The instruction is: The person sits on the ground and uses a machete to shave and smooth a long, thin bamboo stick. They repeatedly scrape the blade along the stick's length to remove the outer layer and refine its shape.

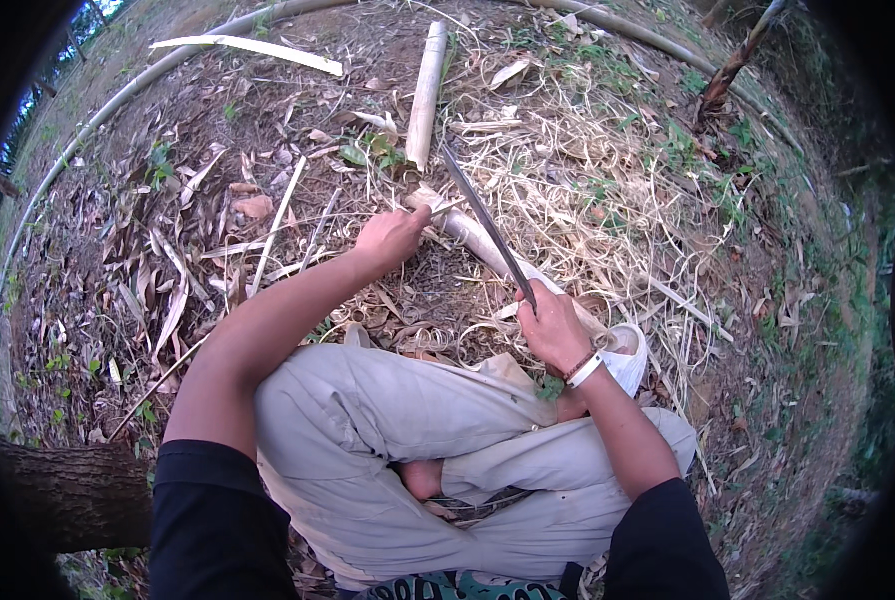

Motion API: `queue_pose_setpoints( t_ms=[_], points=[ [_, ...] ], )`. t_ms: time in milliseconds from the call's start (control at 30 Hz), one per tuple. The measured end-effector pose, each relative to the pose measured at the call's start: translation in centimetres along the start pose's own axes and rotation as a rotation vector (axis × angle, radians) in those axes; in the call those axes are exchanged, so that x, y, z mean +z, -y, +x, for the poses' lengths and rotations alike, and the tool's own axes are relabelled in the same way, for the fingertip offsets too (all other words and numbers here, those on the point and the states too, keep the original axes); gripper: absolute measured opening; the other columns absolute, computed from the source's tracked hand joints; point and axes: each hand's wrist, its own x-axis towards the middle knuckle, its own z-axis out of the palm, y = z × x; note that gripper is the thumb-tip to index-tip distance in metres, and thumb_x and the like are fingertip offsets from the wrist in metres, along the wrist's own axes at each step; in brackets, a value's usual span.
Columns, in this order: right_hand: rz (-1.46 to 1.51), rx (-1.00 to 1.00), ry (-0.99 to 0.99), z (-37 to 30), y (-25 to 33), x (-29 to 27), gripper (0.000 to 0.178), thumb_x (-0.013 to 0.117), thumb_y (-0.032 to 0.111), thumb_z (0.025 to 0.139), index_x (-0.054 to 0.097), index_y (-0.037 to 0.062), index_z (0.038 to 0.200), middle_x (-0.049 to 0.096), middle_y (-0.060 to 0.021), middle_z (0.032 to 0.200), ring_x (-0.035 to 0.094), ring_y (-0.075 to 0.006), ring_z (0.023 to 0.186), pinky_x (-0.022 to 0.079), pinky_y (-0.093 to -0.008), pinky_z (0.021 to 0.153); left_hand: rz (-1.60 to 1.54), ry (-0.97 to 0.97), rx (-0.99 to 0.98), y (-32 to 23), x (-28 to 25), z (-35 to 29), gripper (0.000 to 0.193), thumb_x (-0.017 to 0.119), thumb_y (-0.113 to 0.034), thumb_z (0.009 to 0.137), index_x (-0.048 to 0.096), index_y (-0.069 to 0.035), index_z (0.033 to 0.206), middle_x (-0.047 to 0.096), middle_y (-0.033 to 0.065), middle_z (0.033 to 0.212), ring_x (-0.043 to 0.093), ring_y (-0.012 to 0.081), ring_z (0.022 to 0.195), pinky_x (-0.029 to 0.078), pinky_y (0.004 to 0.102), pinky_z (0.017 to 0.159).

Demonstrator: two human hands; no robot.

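My right hand (553,328) is wrapped round the lower end of a long dark knife (488,220), whose blade slants up and to the left. Under the blade lies a pale bamboo log (480,243), running from beyond my left hand down toward my right foot. My left hand (393,238) is closed near the log's far end, pinching a thin bamboo strip (449,208) that sticks out to the right past the fingertips. The strip reaches over the log near the blade; whether they touch I cannot tell.
Another bamboo piece (428,95) lies straight ahead, and a split pale slat (253,48) is at the far left. Curly shavings (608,190) cover the ground to the right. A long bent pole (118,100) arcs behind. A thick trunk (68,497) lies at lower left.
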Motion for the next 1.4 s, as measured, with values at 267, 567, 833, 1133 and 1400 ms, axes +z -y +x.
queue_pose_setpoints(
  t_ms=[267, 567, 833, 1133, 1400],
  points=[
    [0.042, -0.095, -0.077, -0.1, 1.7, -0.7, 0.020, 0.050, 0.014, 0.089, 0.059, 0.0010, 0.101, 0.061, -0.0207, 0.068, 0.063, -0.0365, 0.061, 0.048, -0.0432, 0.060, 0.053, 0.007, 0.018, 0.9, 1.8, 0.5, 0.013, 0.047, -0.008, 0.091, 0.045, -0.001, 0.101, 0.063, 0.0187, 0.069, 0.066, 0.0357, 0.064, 0.052, 0.0476, 0.054],
    [-0.058, -0.154, -0.114, 2.4, -3.0, 2.8, 0.021, 0.050, 0.016, 0.090, 0.054, -0.0012, 0.102, 0.063, -0.0215, 0.071, 0.064, -0.0411, 0.069, 0.049, -0.0475, 0.064, -0.009, 0.093, -0.030, -0.8, 0.6, 1.0, 0.017, 0.045, -0.006, 0.089, 0.048, 0.000, 0.105, 0.066, 0.0207, 0.077, 0.068, 0.0369, 0.071, 0.054, 0.0472, 0.062],
    [0.254, -0.115, -0.158, 2.2, 4.1, -2.2, 0.015, 0.051, 0.013, 0.089, 0.058, 0.0015, 0.093, 0.057, -0.0136, 0.062, 0.058, -0.0235, 0.054, 0.044, -0.0365, 0.054, 0.000, 0.091, -0.063, 1.0, 0.6, 0.2, 0.020, 0.042, -0.008, 0.092, 0.047, 0.000, 0.109, 0.067, 0.0215, 0.078, 0.068, 0.0372, 0.070, 0.054, 0.0478, 0.060],
    [-0.227, 0.051, 0.059, 4.3, -0.1, 3.9, 0.023, 0.049, 0.015, 0.088, 0.057, -0.0034, 0.098, 0.065, -0.0296, 0.087, 0.063, -0.0469, 0.088, 0.049, -0.0520, 0.080, -0.022, 0.068, -0.014, 1.8, 1.6, 1.2, 0.024, 0.041, -0.024, 0.101, 0.044, -0.001, 0.105, 0.062, 0.0211, 0.066, 0.064, 0.0391, 0.061, 0.051, 0.0502, 0.053],
    [0.406, -0.175, -0.325, 3.4, 4.4, -1.1, 0.013, 0.052, 0.012, 0.089, 0.059, 0.0009, 0.089, 0.060, -0.0094, 0.059, 0.063, -0.0196, 0.054, 0.046, -0.0348, 0.053, -0.016, 0.139, -0.055, 0.9, 0.4, 0.3, 0.027, 0.042, -0.006, 0.092, 0.046, 0.004, 0.117, 0.067, 0.0215, 0.079, 0.068, 0.0360, 0.069, 0.055, 0.0468, 0.060]
  ],
)
